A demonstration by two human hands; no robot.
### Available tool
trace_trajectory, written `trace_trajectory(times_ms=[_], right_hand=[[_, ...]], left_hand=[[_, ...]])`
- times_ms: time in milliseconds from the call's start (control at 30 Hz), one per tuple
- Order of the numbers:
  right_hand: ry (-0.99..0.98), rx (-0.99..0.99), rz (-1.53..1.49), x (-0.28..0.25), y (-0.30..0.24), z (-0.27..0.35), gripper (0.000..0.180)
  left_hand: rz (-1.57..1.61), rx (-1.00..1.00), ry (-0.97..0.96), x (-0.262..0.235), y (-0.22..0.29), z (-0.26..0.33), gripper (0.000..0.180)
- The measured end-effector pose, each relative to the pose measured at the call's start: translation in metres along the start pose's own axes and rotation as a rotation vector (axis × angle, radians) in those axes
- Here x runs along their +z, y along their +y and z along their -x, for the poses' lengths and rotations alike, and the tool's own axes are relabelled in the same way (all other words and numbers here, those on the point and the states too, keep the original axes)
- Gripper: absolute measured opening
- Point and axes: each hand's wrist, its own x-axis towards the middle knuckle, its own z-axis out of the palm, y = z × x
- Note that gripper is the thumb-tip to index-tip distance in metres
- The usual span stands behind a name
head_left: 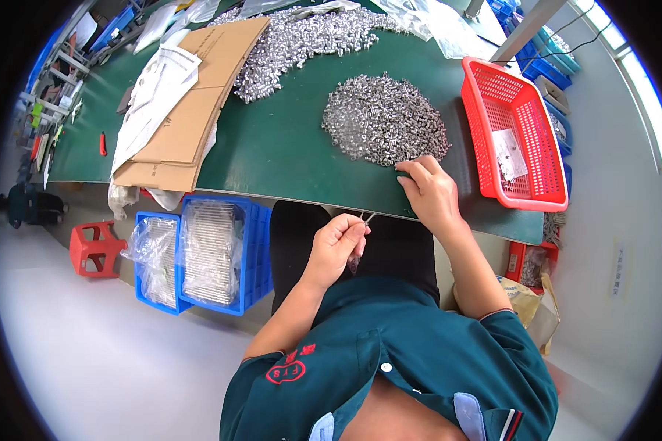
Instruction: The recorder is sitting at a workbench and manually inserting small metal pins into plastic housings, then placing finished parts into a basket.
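Note:
My left hand is closed in front of the table edge, over my lap. It grips a slim tool with two thin metal prongs pointing away from me; a dark reddish end shows below the fingers, and the exact kind is unclear. My right hand rests at the near edge of a round pile of small silver metal sleeves. Its thumb and forefinger are drawn together there; whatever lies between the fingertips is too small to make out.
A larger heap of shiny metal sleeves lies at the back of the green table. Flattened cardboard lies to the left, a red plastic basket to the right. Blue crates and a red stool stand below, at left.

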Motion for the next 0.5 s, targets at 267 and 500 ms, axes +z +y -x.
trace_trajectory(times_ms=[267, 500], right_hand=[[-0.06, 0.018, 0.023, 0.0008, 0.0016, -0.0032, 0.014], [-0.063, 0.02, -0.015, 0.002, 0.0011, -0.0013, 0.013]], left_hand=[[-0.001, 0.015, 0.014, -0.0031, -0.003, 0.001, 0.016], [0.0, -0.009, 0.024, -0.0035, -0.0029, 0.0007, 0.016]])
